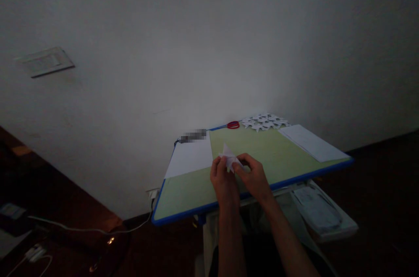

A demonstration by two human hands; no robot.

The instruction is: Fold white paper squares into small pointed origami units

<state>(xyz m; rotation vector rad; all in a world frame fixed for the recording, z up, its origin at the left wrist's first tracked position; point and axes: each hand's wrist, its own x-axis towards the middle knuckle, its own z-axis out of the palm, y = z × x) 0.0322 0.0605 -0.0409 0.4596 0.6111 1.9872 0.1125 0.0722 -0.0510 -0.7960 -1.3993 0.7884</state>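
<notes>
Folded white paper is held, in the head view, over the green tabletop, its sharp tip pointing forward beyond the fingertips. The left hand pinches its left side, the right hand its right, neither clearly nearer.

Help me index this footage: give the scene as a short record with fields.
left hand: the left hand pinches a folded white paper
right hand: the right hand grips the same piece
surface: green table with a blue edge
far edge: red-handled scissors, beside a cluster of folded paper pieces
right side: white sheets
left side: large white sheet
unclear: pixelated dark item
</notes>
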